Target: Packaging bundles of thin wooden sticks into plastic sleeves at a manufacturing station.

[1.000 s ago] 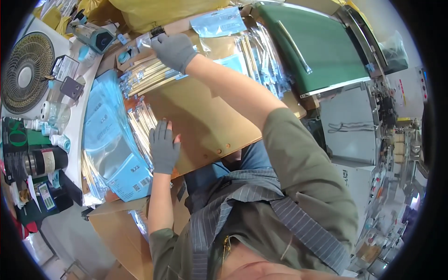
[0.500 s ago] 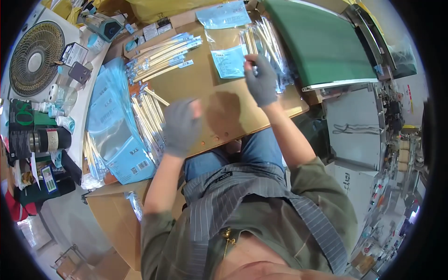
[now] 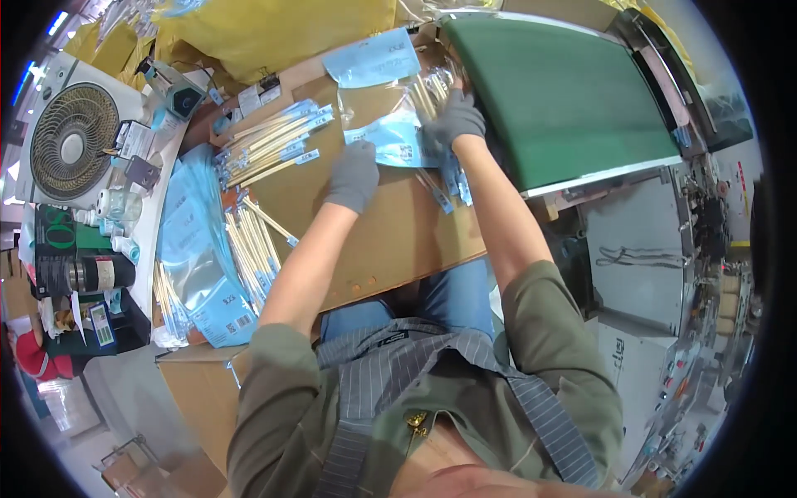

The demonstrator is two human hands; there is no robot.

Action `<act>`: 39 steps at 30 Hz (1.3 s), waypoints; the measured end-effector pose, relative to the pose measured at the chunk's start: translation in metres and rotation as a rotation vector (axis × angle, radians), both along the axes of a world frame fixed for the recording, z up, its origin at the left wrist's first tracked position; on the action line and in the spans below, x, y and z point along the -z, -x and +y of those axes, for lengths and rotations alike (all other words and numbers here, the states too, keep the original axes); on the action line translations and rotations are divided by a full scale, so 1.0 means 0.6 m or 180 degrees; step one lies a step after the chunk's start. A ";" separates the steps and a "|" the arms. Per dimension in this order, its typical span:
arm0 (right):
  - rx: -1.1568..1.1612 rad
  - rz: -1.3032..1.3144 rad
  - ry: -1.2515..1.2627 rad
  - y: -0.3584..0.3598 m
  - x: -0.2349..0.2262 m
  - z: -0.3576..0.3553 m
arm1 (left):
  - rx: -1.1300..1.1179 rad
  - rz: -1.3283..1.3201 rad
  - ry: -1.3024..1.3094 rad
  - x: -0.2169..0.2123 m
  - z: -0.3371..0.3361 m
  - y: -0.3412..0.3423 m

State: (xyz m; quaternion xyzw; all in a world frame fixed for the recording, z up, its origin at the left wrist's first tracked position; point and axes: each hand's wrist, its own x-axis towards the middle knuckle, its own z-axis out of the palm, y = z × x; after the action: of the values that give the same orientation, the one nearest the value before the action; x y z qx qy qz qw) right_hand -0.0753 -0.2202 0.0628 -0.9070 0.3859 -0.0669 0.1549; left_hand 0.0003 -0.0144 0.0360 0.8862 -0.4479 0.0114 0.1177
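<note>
A flat clear bag with pale-blue printed ends (image 3: 387,139) lies on the cardboard-covered worktop. My left hand (image 3: 354,176), in a grey fingerless-looking glove, is closed at the bag's lower left corner, its fingertips partly hidden. My right hand (image 3: 458,120), gloved alike, is at the bag's right side, fingers curled over a bundle of thin wooden sticks (image 3: 430,90) in clear wrappers with blue ends. That hand covers much of the bundle. A few loose wrapped sticks (image 3: 435,192) poke out below it.
More wrapped sticks (image 3: 278,141) lie in a pile at the far left, others (image 3: 251,242) nearer me. Beside them is a stack of blue-and-clear bags (image 3: 195,224). A green conveyor belt (image 3: 556,100) borders the right. A fan (image 3: 75,145) and bottles (image 3: 120,205) stand on a white side table.
My left hand has moved forward and right to the bag's corner. My right hand has reached farther forward onto the stick bundle. The bag's lower end is now creased. The view has shifted.
</note>
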 end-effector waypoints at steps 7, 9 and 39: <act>0.0140 -0.0858 0.0280 0.002 0.039 -0.022 | 0.0215 -0.1852 0.1409 -0.269 0.064 -0.136; 0.0336 -0.0449 -0.1072 0.011 -0.008 -0.012 | -0.0721 -0.1680 0.1235 -0.284 0.099 -0.153; -0.1387 -0.3176 -0.3706 0.182 -0.107 0.100 | 0.0921 0.3773 0.2989 -0.143 -0.023 0.146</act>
State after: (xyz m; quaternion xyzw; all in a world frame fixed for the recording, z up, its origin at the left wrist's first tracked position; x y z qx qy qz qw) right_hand -0.1844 -0.1599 0.1273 -0.5984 0.0580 -0.2210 0.7679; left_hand -0.0873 -0.0282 0.1215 0.5339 -0.3697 -0.2920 0.7022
